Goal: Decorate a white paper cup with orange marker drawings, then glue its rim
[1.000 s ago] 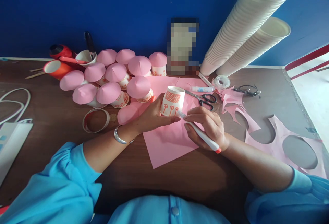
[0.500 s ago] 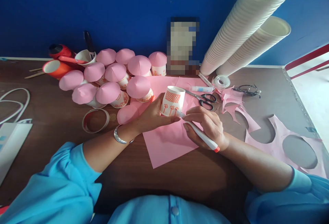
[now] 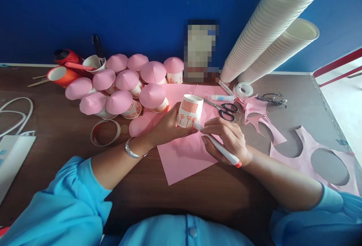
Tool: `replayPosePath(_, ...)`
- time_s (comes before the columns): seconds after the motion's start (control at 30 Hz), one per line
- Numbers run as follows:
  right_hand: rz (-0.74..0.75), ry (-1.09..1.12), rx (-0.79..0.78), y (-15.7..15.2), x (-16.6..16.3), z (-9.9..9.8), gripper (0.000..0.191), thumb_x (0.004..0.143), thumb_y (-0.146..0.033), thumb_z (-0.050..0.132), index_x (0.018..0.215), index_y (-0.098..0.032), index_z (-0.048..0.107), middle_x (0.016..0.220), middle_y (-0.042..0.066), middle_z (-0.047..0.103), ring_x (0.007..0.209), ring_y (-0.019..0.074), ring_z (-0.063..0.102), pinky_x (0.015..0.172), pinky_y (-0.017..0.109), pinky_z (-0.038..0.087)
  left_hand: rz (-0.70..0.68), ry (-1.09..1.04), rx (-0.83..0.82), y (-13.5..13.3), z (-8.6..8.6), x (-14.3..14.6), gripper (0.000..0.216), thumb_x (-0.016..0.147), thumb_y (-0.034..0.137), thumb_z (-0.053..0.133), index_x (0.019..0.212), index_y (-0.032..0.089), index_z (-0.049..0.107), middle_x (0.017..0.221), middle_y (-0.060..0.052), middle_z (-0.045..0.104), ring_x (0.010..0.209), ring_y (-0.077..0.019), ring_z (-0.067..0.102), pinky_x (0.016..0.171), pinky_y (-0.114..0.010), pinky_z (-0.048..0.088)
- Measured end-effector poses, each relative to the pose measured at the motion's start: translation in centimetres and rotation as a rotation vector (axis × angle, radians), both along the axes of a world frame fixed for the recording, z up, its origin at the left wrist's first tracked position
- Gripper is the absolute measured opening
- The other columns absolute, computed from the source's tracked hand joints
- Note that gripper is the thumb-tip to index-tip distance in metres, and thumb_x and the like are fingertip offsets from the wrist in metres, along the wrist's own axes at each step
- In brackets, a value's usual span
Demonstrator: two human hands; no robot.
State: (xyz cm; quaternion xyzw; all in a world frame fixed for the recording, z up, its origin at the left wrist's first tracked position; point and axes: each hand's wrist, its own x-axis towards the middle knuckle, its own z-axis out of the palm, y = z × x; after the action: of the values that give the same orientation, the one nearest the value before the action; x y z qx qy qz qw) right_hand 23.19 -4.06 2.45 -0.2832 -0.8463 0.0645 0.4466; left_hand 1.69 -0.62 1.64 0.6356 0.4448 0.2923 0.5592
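My left hand [image 3: 166, 127] is wrapped round a white paper cup [image 3: 190, 111], which it holds tilted above a pink paper sheet [image 3: 183, 163]. Orange drawings show on the cup's side: a crosshatched rectangle, with flowers on stems below it. Between the fingers of my right hand [image 3: 227, 136] is a white marker [image 3: 223, 150] with an orange end, its tip at the cup's lower edge beside the flowers. Behind my left hand stand several decorated cups with pink paper cones [image 3: 152, 95] on top. A flat pink paper circle [image 3: 140, 126] lies by my left wrist.
Black-handled scissors [image 3: 228, 111], a glue stick [image 3: 222, 98] and clear tape [image 3: 243, 90] lie behind my right hand. Cut pink scraps [image 3: 305, 155] spread rightward. Tall stacks of white cups [image 3: 268, 23] lean at the blue wall. A tape ring [image 3: 105, 133] and white bag [image 3: 17, 159] are left.
Almost nothing differs. Both hands keep their hold on the cup and the marker, in nearly the same place.
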Motion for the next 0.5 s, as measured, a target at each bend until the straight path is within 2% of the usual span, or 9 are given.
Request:
replayPosePath(0.23, -0.001, 0.007, -0.009, -0.01, 0.05, 0.05, 0.026, 0.089, -0.007, 0.061, 0.111, -0.021, 0.06, 0.083, 0.004, 0.068, 0.067, 0.0168, 0.068, 0.056, 0.028, 0.055, 0.001, -0.009, -0.016, -0.05, -0.13, -0.13, 0.068, 0.073, 0.053, 0.087, 0.121, 0.018, 0.053, 0.116, -0.01, 0.064, 0.107, -0.0288, 0.063, 0.086, -0.041, 0.05)
replayPosePath(0.5, -0.016, 0.055, 0.013, -0.08, 0.25, 0.06, 0.023, 0.088, -0.009, 0.061, 0.108, -0.02, 0.061, 0.082, 0.004, 0.069, 0.068, 0.0168, 0.068, 0.058, 0.028, 0.056, 0.001, -0.002, -0.007, 0.01, -0.17, -0.29, 0.071, 0.075, 0.051, 0.087, 0.127, 0.018, 0.052, 0.124, -0.012, 0.063, 0.114, -0.0295, 0.061, 0.091, -0.042, 0.05)
